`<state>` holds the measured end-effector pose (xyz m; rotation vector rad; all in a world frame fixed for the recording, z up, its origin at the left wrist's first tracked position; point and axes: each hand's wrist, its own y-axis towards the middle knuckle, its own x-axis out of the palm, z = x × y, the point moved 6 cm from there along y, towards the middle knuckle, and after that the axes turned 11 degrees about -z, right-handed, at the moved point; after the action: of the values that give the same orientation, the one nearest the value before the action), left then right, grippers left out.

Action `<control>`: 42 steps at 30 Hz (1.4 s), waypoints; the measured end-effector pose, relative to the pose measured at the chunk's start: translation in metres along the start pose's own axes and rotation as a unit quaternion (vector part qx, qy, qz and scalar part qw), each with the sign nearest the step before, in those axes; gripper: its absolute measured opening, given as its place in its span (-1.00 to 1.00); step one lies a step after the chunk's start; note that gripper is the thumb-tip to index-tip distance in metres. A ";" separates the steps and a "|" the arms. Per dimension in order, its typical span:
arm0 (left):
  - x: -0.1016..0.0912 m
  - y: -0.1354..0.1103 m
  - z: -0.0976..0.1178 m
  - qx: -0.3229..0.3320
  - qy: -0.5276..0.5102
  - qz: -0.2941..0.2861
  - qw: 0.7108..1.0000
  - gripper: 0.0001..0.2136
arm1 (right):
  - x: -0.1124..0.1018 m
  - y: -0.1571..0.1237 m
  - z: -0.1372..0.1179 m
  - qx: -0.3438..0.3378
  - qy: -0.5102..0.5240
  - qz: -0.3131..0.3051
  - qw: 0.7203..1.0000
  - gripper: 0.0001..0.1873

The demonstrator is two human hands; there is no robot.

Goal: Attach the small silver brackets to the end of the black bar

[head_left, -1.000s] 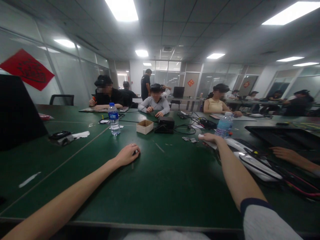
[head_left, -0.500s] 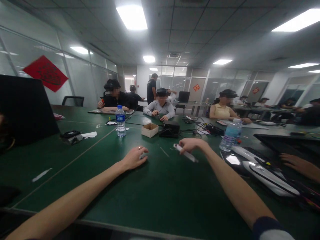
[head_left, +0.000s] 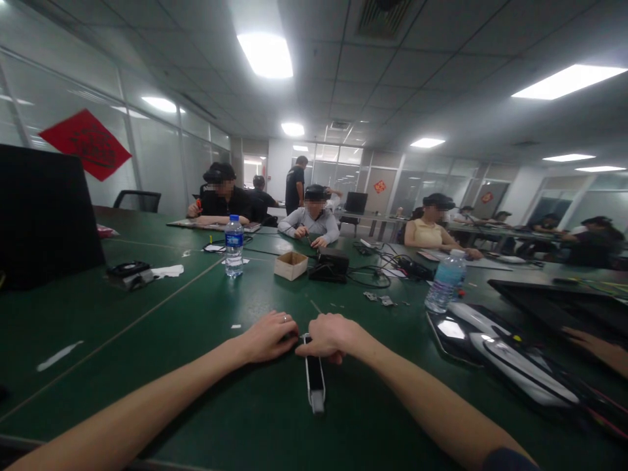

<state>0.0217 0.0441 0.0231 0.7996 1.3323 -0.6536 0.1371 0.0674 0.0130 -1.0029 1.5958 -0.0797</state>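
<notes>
My two hands meet at the middle of the green table [head_left: 147, 340]. My right hand [head_left: 330, 335] is closed on the far end of a long narrow white-and-black strip [head_left: 314, 381], which lies on the table pointing back toward me. My left hand [head_left: 268, 337], a ring on one finger, rests knuckles-up just left of it with the fingers curled down onto the table at the strip's far end. What the left fingers press on is hidden.
Ahead stand a water bottle [head_left: 234, 246], a small cardboard box [head_left: 291, 265], a black device with cables [head_left: 332, 264] and small loose parts [head_left: 380, 298]. A second bottle [head_left: 445, 281] and white-and-black gear [head_left: 495, 340] lie right. A black screen [head_left: 44, 216] stands left. Several people sit opposite.
My right hand picked the strip up at the right, carried it left and toward me, and set it on the table beside my left hand, which shifted slightly nearer.
</notes>
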 end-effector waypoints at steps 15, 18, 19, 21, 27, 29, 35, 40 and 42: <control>-0.002 0.000 0.003 -0.003 -0.027 0.005 1.000 -0.90 | -0.073 -0.066 0.224 0.410 0.111 0.324 0.845 -0.21; -0.001 0.000 0.002 -0.008 -0.037 -0.001 0.999 -0.89 | -0.051 -0.067 0.267 0.447 0.150 0.323 0.820 -0.16; -0.001 0.000 0.001 -0.008 -0.040 -0.004 0.999 -0.88 | -0.045 -0.065 0.277 0.453 0.159 0.321 0.816 -0.14; 0.000 0.001 0.001 -0.006 -0.041 -0.004 0.999 -0.88 | -0.039 -0.058 0.289 0.451 0.167 0.317 0.818 -0.10; 0.002 0.003 0.000 0.005 -0.038 0.003 0.999 -0.87 | -0.051 -0.024 0.278 0.308 0.102 0.319 0.890 -0.21; 0.001 0.003 0.000 0.006 -0.040 0.006 0.999 -0.87 | -0.054 -0.015 0.266 0.261 0.073 0.312 0.911 -0.32; 0.000 0.003 0.002 0.007 -0.034 0.006 0.999 -0.87 | -0.053 0.003 0.229 0.214 0.017 0.283 0.935 -0.49; 0.002 0.003 -0.001 0.002 -0.033 0.004 0.999 -0.87 | -0.057 0.010 0.192 0.191 -0.011 0.199 0.961 -0.50; 0.003 0.002 -0.002 -0.001 -0.035 0.003 0.999 -0.88 | -0.061 0.007 0.179 0.176 -0.016 0.150 0.973 -0.53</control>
<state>0.0229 0.0471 0.0201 0.7713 1.2664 -0.6701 0.2791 0.1926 0.0008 -0.4812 1.6158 -0.1324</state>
